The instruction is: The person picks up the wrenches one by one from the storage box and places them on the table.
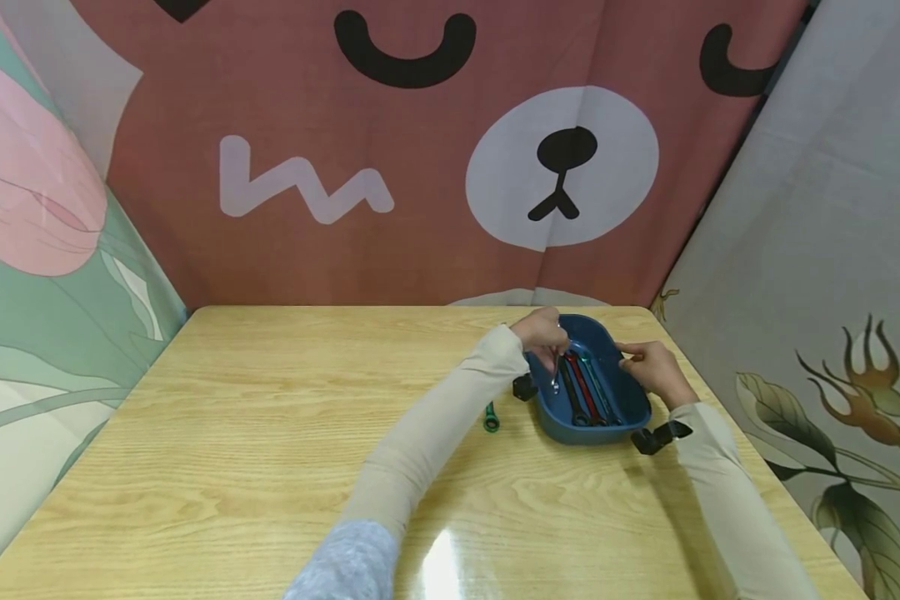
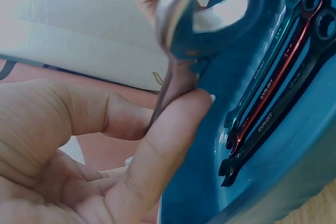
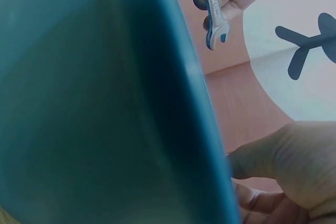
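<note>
My left hand (image 1: 543, 332) pinches a silver wrench (image 2: 178, 80) between thumb and index finger, its open-ended head showing large in the left wrist view. The hand is over the left side of a blue plastic basin (image 1: 576, 433), with the wrench hanging inside the rim. On the basin floor a black wrench (image 2: 278, 103), a red wrench (image 2: 269, 87) and a green wrench (image 2: 266, 56) lie side by side. At the basin's right side, my right hand (image 1: 654, 372) grips the rim, thumb and fingers on either side of the wall.
Another green wrench (image 1: 491, 418) lies on the wooden table (image 1: 255, 450) left of the basin, partly hidden by the left forearm. A printed bear curtain (image 1: 307, 258) hangs along the back edge, and a floral curtain (image 1: 810, 275) stands close on the right.
</note>
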Demonstrator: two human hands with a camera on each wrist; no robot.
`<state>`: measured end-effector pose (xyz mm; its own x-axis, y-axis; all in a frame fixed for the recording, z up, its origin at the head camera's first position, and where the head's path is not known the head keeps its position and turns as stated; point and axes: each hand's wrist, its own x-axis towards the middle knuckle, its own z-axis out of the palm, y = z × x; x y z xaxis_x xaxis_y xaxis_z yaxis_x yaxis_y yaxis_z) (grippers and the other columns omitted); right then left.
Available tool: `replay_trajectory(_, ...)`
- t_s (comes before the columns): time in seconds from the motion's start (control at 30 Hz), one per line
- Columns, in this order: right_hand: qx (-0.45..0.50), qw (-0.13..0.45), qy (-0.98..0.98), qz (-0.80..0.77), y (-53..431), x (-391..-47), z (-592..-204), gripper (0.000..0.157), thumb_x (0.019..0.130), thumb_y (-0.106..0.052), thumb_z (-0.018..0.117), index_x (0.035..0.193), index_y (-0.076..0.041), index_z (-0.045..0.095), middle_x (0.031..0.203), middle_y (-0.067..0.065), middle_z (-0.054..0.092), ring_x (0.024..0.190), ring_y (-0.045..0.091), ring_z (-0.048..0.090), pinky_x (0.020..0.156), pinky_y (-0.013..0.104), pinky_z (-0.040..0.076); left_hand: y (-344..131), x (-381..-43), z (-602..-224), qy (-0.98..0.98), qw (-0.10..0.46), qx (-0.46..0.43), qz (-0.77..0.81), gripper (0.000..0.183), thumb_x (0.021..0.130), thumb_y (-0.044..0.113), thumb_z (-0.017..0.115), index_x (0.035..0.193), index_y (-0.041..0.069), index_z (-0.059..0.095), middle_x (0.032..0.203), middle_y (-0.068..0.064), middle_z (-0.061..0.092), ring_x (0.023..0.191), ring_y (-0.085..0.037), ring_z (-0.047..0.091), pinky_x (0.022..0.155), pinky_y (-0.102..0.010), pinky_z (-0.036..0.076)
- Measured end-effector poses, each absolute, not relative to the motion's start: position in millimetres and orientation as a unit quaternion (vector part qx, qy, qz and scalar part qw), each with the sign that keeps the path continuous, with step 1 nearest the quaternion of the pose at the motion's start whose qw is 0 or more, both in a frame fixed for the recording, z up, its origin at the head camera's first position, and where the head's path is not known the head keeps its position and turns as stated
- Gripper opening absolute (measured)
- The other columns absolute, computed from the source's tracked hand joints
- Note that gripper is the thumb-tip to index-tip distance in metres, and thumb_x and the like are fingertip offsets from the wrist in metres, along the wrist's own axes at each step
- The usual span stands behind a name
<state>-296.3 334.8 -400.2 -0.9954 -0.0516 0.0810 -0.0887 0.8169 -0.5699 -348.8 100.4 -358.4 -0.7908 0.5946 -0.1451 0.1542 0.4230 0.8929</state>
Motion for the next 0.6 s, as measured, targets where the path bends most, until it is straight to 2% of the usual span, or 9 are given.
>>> replay_trajectory(0.13,0.037,0.033,-0.953,0.299,335,-297,-401,0.042,0.097,-0.003,0.059,0.138,0.007,0.053,0.121,0.040,0.059,0.095,0.041,0.062,0.052,0.030,0.050,99,-347,-357,0.810,0.222,0.229,0.493,0.020,0.091,-0.006,0.058,0.071,-0.001,0.058,0.062,-0.015,0.059,0.048,-0.021,0.061,0.051,-0.032,0.060)
replay_trajectory(0.2,0.036,0.034,-0.953,0.299,335,-298,-401,0.042,0.096,-0.003,0.059,0.137,0.007,0.054,0.120,0.039,0.059,0.092,0.040,0.062,0.053,0.031,0.050,97,-346,-357,0.807,0.221,0.229,0.498,0.015,0.091,-0.006,0.058,0.076,-0.003,0.059,0.063,-0.015,0.059,0.048,-0.021,0.060,0.050,-0.031,0.060)
replay_trajectory(0.37,0.034,0.030,-0.954,0.295,336,-299,-402,0.042,0.097,-0.003,0.059,0.138,0.007,0.054,0.123,0.039,0.058,0.101,0.047,0.062,0.059,0.033,0.052,94,-344,-358,0.799,0.214,0.236,0.509,0.010,0.092,-0.007,0.059,0.087,-0.014,0.063,0.063,-0.015,0.061,0.049,-0.021,0.061,0.052,-0.033,0.061)
replay_trajectory(0.43,0.035,0.028,-0.955,0.293,336,-299,-402,0.042,0.098,-0.004,0.058,0.138,0.007,0.053,0.125,0.039,0.057,0.105,0.049,0.060,0.062,0.034,0.052,93,-344,-358,0.797,0.211,0.237,0.513,0.012,0.093,-0.007,0.060,0.086,-0.015,0.064,0.061,-0.015,0.061,0.049,-0.022,0.061,0.052,-0.034,0.061)
replay_trajectory(0.6,0.035,0.029,-0.955,0.293,335,-299,-403,0.042,0.098,-0.004,0.058,0.138,0.007,0.053,0.125,0.039,0.057,0.105,0.048,0.061,0.062,0.033,0.052,90,-343,-359,0.794,0.203,0.237,0.522,0.021,0.093,-0.006,0.061,0.073,-0.011,0.063,0.057,-0.015,0.059,0.048,-0.023,0.061,0.053,-0.036,0.062)
